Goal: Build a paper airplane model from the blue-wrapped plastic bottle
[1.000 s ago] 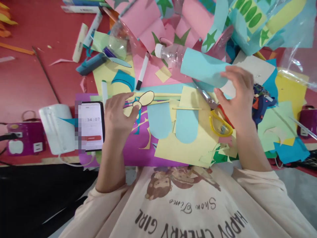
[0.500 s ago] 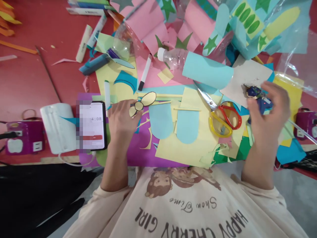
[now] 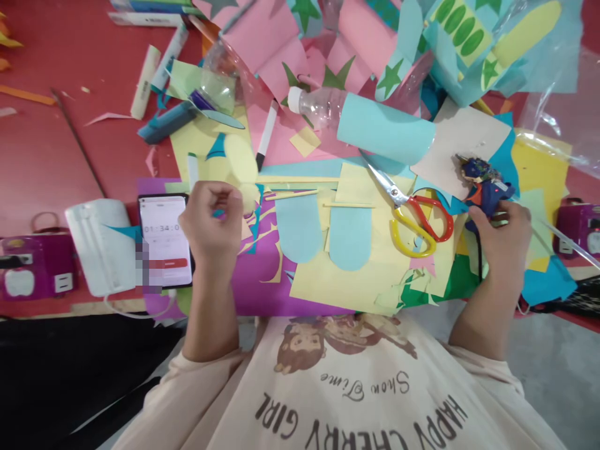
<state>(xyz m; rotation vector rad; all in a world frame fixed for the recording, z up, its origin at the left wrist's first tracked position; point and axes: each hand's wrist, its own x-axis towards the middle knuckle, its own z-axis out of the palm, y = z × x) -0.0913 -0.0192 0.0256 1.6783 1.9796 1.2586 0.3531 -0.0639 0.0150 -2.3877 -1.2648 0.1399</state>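
My left hand [image 3: 213,219] is closed, pinching a pale yellow paper cutout [image 3: 241,159] with rounded lobes that stands up beyond the fingertips. At the right, my right hand [image 3: 504,240] has its fingers curled around the lower part of a dark blue glue gun [image 3: 492,194] with an orange trigger and a black cord. Two light blue round-ended paper pieces [image 3: 300,228], each with a thin yellow strip along its top, lie between my hands. Scissors [image 3: 412,219] with red and yellow handles rest spread open to their right.
A plastic bottle [image 3: 323,106] wrapped in light blue paper lies behind the scissors. Pink and blue paper crafts [image 3: 267,37] with green stars fill the back. A phone [image 3: 164,250] and a white power bank [image 3: 100,244] sit left; markers [image 3: 145,81] lie behind them.
My left hand has turned and raised the yellow cutout from its outlined side to a plain side. My right hand has moved down and closed on the glue gun.
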